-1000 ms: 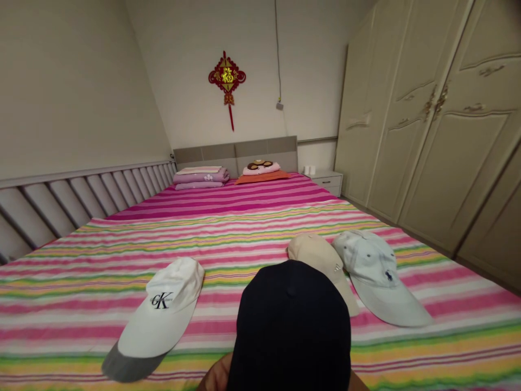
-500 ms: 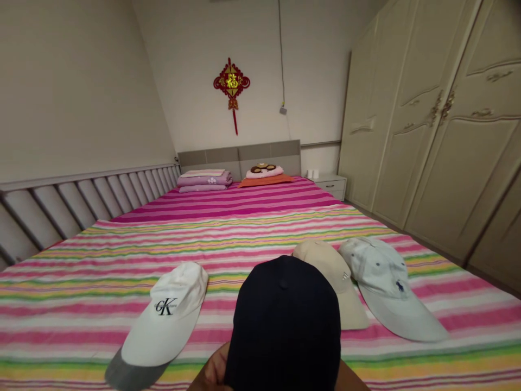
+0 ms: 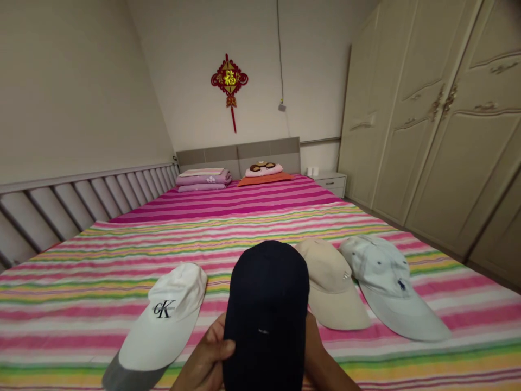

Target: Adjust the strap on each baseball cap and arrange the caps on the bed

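A dark navy baseball cap [image 3: 266,304] is held up in front of me, its crown facing away and its brim toward me. My left hand [image 3: 209,350] grips the cap's left edge, thumb lying on the front. On the other side my right hand [image 3: 315,342] is at the cap's right edge, its fingers mostly hidden behind the cap. A white cap with a grey brim tip and CK lettering [image 3: 163,320] lies to the left. Just right of the navy cap are a beige cap [image 3: 331,282] and, overlapping it, a pale grey-green cap [image 3: 385,282].
The caps lie on a bed with a striped sheet [image 3: 122,244]. Folded bedding [image 3: 203,179] and pillows [image 3: 264,172] stand at the headboard [image 3: 268,147]. A slatted rail [image 3: 89,195] runs along the left. A nightstand [image 3: 334,182] and wardrobe [image 3: 431,136] stand right.
The navy cap has moved slightly left and farther from me, looking smaller, and its small front mark now shows. More of both hands is visible. The other caps stay in place.
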`<state>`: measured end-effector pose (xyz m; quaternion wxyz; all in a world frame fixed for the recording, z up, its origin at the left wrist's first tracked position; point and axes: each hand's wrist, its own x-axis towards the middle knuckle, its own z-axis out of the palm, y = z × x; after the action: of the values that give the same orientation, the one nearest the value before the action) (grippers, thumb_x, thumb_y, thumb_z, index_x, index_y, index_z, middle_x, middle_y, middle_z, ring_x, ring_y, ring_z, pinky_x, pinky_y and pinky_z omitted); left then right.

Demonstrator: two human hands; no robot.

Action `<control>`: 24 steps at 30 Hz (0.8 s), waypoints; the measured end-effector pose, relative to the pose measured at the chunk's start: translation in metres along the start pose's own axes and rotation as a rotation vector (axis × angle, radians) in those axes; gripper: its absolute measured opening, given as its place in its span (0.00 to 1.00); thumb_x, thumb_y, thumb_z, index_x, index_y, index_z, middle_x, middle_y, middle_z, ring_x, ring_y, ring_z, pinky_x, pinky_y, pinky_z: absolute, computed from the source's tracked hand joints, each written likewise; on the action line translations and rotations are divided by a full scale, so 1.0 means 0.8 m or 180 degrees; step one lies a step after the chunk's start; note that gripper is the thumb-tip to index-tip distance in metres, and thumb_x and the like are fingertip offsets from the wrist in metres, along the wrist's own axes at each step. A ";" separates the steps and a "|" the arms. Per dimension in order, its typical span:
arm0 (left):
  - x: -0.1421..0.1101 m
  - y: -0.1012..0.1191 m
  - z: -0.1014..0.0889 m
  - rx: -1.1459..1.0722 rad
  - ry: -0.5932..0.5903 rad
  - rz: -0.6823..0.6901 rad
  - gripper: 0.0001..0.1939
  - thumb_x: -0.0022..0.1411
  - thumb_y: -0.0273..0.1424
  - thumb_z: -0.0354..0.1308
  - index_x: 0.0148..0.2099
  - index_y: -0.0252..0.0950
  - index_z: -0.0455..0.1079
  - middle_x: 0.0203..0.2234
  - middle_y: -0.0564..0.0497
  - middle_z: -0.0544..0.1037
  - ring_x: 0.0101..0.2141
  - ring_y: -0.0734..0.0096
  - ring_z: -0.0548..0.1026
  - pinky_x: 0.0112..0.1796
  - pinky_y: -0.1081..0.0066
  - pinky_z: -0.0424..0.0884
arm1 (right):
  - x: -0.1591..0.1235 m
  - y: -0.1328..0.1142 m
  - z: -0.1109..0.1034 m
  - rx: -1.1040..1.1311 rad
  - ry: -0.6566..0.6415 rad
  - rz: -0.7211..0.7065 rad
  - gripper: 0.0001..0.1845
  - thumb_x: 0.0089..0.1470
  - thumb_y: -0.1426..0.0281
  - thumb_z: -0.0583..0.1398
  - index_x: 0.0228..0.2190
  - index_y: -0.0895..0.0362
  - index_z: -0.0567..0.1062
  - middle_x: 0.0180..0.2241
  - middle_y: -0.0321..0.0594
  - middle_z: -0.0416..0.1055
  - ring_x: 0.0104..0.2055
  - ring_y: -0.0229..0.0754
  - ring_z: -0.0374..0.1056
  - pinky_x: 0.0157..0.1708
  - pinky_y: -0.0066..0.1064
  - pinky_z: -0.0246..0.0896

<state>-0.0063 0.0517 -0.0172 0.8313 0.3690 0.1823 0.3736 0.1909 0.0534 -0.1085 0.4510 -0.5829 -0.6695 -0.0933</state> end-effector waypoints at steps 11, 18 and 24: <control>0.123 -0.014 -0.057 -0.0046 0.0332 0.0270 0.34 0.45 0.20 0.61 0.55 0.37 0.60 0.36 0.47 0.78 0.38 0.63 0.75 0.44 0.66 0.67 | -0.074 0.026 -0.022 -0.0741 -0.0024 -0.0166 0.14 0.59 0.67 0.45 0.26 0.55 0.65 0.18 0.35 0.69 0.17 0.37 0.64 0.20 0.27 0.50; 0.151 -0.046 -0.072 -0.0182 0.0382 0.0086 0.24 0.44 0.21 0.62 0.47 0.35 0.68 0.34 0.48 0.79 0.37 0.62 0.76 0.44 0.65 0.66 | -0.081 0.033 -0.014 -0.0776 0.0114 -0.0414 0.13 0.58 0.70 0.45 0.29 0.56 0.66 0.22 0.37 0.71 0.22 0.38 0.66 0.25 0.29 0.52; 0.146 -0.050 -0.075 -0.0116 0.0395 -0.0382 0.15 0.43 0.21 0.62 0.38 0.30 0.72 0.31 0.45 0.79 0.32 0.65 0.76 0.40 0.68 0.68 | -0.082 0.030 -0.017 -0.0787 0.0092 -0.0413 0.13 0.58 0.71 0.45 0.30 0.56 0.67 0.22 0.37 0.71 0.22 0.38 0.67 0.27 0.29 0.53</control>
<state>0.0553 0.1507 -0.0903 0.8458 0.3184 0.2485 0.3486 0.2126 0.0058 -0.1568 0.3783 -0.5880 -0.6826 -0.2124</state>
